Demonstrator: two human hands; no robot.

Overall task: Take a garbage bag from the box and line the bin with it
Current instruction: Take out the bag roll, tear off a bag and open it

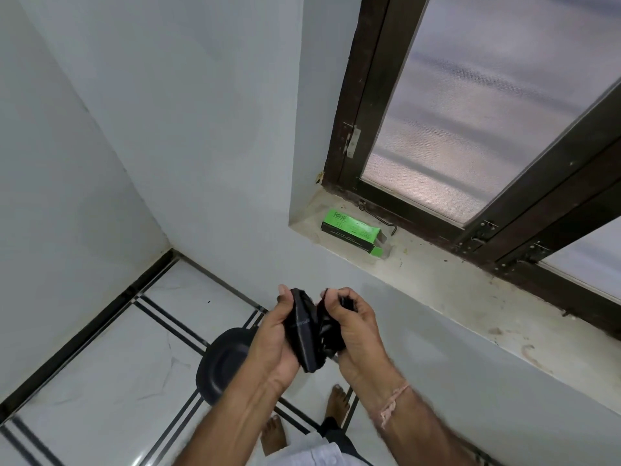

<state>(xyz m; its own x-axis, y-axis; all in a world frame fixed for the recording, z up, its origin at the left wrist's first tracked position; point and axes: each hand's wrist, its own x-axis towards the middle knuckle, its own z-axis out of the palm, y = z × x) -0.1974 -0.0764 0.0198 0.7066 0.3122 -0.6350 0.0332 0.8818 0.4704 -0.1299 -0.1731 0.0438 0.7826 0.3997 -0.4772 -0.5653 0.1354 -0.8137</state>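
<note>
Left hand: I see my left hand (274,334) wrapped round the left side of the garbage bag (307,334), fingers curled behind it and the thumb up at its top edge.
Right hand: my right hand (356,326) has its fingers folded in and pinches the bag's right side; a pale thread (395,400) is tied at that wrist.
Garbage bag: black, folded and crumpled, held between the two hands and off the floor.
Box: green, lying flat on the window sill (437,284), beyond the grip and a little to its right, well apart from both hands; its right end looks open.
Bin: dark and round, on the tiled floor (117,364) below the grip and to its left, partly hidden behind my left wrist. I cannot tell whether anything lines it.
Feet: two bare feet (337,401) stand on the floor under the grip, closer to me.
Window: a dark frame (366,95) with mesh panes, above the grip to the right.
</note>
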